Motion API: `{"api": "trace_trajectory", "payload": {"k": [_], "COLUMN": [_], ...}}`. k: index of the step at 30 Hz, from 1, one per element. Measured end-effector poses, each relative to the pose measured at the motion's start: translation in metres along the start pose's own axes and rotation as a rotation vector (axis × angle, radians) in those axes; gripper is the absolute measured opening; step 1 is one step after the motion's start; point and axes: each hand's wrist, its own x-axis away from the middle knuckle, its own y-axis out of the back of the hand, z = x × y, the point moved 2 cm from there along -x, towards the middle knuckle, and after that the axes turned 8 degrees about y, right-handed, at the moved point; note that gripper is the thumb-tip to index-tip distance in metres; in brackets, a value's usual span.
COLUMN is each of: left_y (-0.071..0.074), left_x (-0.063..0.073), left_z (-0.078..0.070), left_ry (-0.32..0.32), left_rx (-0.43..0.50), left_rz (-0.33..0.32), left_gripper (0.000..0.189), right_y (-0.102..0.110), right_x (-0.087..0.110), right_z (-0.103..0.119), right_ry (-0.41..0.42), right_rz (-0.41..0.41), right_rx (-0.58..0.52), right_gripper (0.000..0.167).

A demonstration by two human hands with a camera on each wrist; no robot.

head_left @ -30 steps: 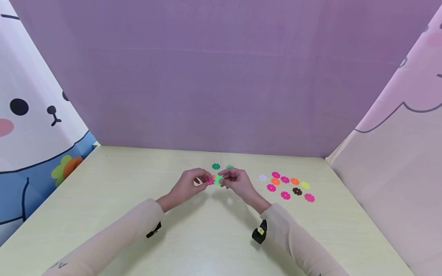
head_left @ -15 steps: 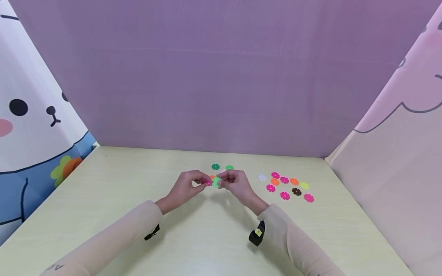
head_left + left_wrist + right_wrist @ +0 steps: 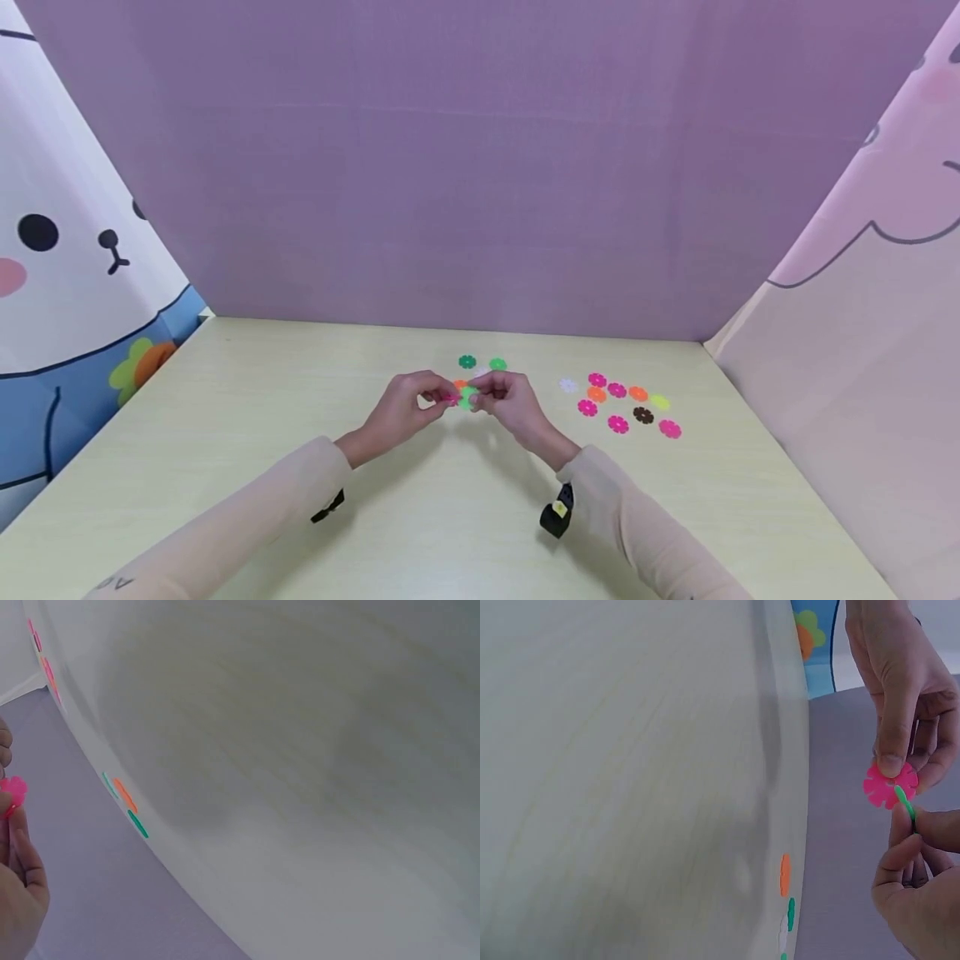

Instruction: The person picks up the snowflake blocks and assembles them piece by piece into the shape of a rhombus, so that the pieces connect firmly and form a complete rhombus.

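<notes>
Pale wood-grain tabletop (image 3: 420,542); purple backdrop (image 3: 480,183) rises behind, faintly creased. Cartoon-printed left panel (image 3: 75,175), pink-and-cream right panel (image 3: 862,358). Shadows fall soft.

Left hand (image 3: 21,896), cut off in left wrist view, partly hid pink disc (image 3: 877,789); right hand (image 3: 513,407) partly hid green disc (image 3: 465,400), white disc (image 3: 481,372).

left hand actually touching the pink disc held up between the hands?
Touching. Right wrist view shows it: the left hand has its thumb pressed over the edge of the pink disc.
</notes>
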Motion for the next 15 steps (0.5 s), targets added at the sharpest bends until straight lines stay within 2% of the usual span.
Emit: {"api": "trace_trajectory", "payload": {"k": [5,8,12,15], "left_y": [-0.001,0.0,0.002,0.004], "left_x": [0.001,0.003,0.006,0.008], "left_z": [0.001,0.002,0.005,0.006], "left_ry": [0.0,0.027,0.084,0.098], "left_rx": [-0.005,-0.017,-0.038,-0.047], "left_rz": [0.014,0.02,0.022,0.024], "left_gripper": [0.02,0.02,0.021,0.02], "right_y": [0.003,0.005,0.011,0.017], "right_x": [-0.001,-0.003,-0.007,-0.012], "right_z": [0.0,-0.001,-0.004,-0.007], "right_ry": [0.037,0.04,0.023,0.021], "right_rz": [0.081,0.118,0.11,0.08], "right_rx": [0.031,0.042,0.097,0.146], "right_gripper": [0.024,0.026,0.025,0.022]}}
